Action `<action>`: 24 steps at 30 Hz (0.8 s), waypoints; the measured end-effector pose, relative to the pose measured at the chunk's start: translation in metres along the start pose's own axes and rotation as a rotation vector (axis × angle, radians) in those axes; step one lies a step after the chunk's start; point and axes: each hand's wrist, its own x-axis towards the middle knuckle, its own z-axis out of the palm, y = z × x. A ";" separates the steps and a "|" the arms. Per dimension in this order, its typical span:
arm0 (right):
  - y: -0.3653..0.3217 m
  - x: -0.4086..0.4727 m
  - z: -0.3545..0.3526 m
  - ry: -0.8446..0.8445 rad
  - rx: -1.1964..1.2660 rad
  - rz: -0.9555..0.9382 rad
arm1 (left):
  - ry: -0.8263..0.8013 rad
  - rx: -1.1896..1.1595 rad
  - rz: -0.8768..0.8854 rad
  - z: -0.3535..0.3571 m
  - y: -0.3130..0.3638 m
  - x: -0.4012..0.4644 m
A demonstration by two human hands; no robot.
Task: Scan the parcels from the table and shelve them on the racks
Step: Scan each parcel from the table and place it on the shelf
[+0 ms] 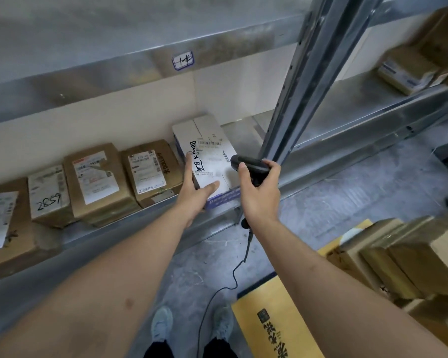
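Observation:
A white parcel [210, 148] with a shipping label and black handwriting lies on the metal rack shelf [243, 130], at the right end of a row of parcels. My left hand [197, 192] holds its near left corner, fingers along the side and thumb on top. My right hand [260, 187] grips a black corded barcode scanner [246, 162], whose head points at the parcel's label from the right.
Several brown parcels [150, 169] fill the shelf to the left. A grey rack upright [303, 81] stands just right of the scanner. More boxes [404, 71] sit on the right-hand rack. Stacked cartons [411, 257] and a yellow box [277, 321] lie at lower right.

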 end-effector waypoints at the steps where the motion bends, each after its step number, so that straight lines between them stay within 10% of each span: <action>1: 0.002 0.002 0.002 -0.003 0.004 0.001 | 0.013 0.007 0.001 0.000 0.000 0.001; 7: 0.001 0.012 0.007 -0.014 0.016 0.000 | 0.041 0.048 0.036 0.005 -0.004 0.005; 18: -0.011 0.007 0.002 0.002 0.033 -0.013 | 0.217 1.232 0.190 0.010 0.054 -0.008; 24: -0.019 0.004 -0.001 0.005 0.057 -0.028 | -0.059 1.358 0.366 0.005 0.054 0.000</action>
